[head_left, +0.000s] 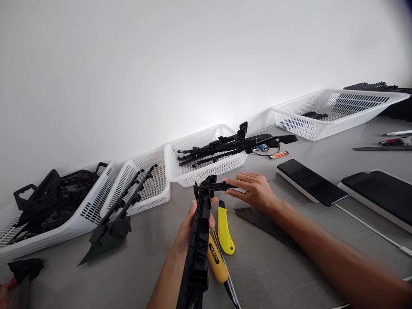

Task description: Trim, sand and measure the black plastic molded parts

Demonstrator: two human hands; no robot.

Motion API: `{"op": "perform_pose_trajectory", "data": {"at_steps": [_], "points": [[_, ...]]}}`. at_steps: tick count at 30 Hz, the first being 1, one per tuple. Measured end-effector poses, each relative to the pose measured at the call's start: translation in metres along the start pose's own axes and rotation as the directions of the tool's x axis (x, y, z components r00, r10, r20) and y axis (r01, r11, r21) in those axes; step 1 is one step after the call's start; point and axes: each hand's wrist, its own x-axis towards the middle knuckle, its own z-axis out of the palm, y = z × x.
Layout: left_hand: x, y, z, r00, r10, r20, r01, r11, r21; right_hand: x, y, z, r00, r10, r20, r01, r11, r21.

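My left hand [187, 221] is closed around a long black plastic part [200, 231], held upright and tilted toward me. My right hand [252, 189] pinches a slim black bar with a jaw-like end, apparently a caliper [212, 187], laid across the upper end of the part. Its left end reaches just past the part's left side. Below my hands lie a yellow-green utility knife [225, 229] and a yellow-handled corded tool [217, 259], partly hidden behind the part.
White baskets [206, 178] with black plastic parts line the wall; another white basket [322, 128] stands at the right. Long black parts [117, 227] lean over one basket's edge. Two phones, one here [310, 180], lie right. Another person's hand [3, 296] shows at lower left.
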Motion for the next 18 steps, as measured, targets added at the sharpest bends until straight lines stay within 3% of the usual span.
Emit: {"op": "perform_pose_trajectory", "data": {"at_steps": [4,10,18], "points": [[0.001,-0.003,0.003,0.999,0.023,0.024,-0.022,0.999,-0.039,-0.001,0.003,0.003,1.0,-0.013,0.002,0.014,1.0,-0.009],[-0.003,-0.006,0.015,0.998,0.037,-0.045,-0.041,0.994,-0.102,-0.003,0.005,0.003,1.0,0.006,0.012,-0.006,1.0,-0.006],[-0.004,-0.005,0.02,0.998,0.039,-0.051,-0.044,0.994,-0.098,-0.002,0.0,0.005,0.994,0.105,-0.02,-0.104,0.994,0.041]]}}
